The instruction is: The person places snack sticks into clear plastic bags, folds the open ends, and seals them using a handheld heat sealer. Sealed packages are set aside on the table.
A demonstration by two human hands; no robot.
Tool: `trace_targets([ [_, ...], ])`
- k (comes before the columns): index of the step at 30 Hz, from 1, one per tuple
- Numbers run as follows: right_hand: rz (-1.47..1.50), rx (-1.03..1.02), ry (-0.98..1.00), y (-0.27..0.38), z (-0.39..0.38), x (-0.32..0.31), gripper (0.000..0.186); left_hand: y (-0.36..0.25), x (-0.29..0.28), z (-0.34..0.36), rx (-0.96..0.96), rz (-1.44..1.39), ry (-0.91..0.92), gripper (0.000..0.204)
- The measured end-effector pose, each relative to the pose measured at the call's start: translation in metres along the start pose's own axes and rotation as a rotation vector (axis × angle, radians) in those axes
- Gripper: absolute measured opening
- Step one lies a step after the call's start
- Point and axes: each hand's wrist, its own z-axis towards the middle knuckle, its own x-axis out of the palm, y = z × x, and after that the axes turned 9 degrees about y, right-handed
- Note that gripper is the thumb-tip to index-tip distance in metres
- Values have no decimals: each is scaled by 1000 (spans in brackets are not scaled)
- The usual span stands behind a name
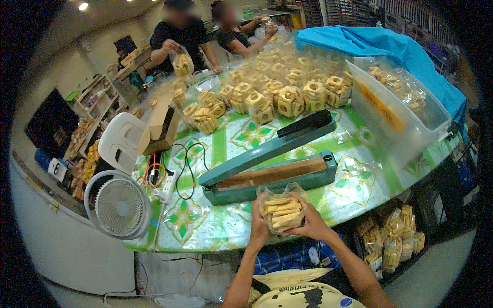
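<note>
An open clear plastic bag of pale yellow stick-shaped pieces [282, 210] is held between my hands at the table's front edge. My left hand [259, 226] grips its left side, and my right hand [308, 223] is closed on its right side. Just beyond the bag lies a teal bag sealer [264, 190], its long arm [259, 149] with a black handle raised above a brown sealing strip.
Bagged yellow pieces [290, 97] crowd the back of the patterned table [185, 220]. A lidless plastic bin [390, 118] and blue cloth [359, 38] are right. A fan [118, 205], power strip [164, 187] and cardboard box [156, 131] stand left. Two co-workers [177, 41] [236, 38] handle bags across the table.
</note>
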Motion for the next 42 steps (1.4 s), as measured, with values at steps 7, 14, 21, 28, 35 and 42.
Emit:
trace_targets([
  [7,45,11,-16,-1,-3,-1,102,-4,-4,-3,22,-32,367,128],
  [14,-70,-54,3,-11,-2,0,101,-21,-2,-3,-49,47,321,98],
  [21,-112,-19,51,-14,-3,0,100,-18,0,-7,-36,181,233,100],
  [28,-165,16,46,-14,-9,0,100,-14,-2,-8,-51,130,279,105],
  [35,-47,-15,78,-10,-12,-3,107,-10,-4,-11,22,128,288,114],
  [42,354,-153,-229,18,-2,13,114,-9,12,-3,194,-192,136,107],
])
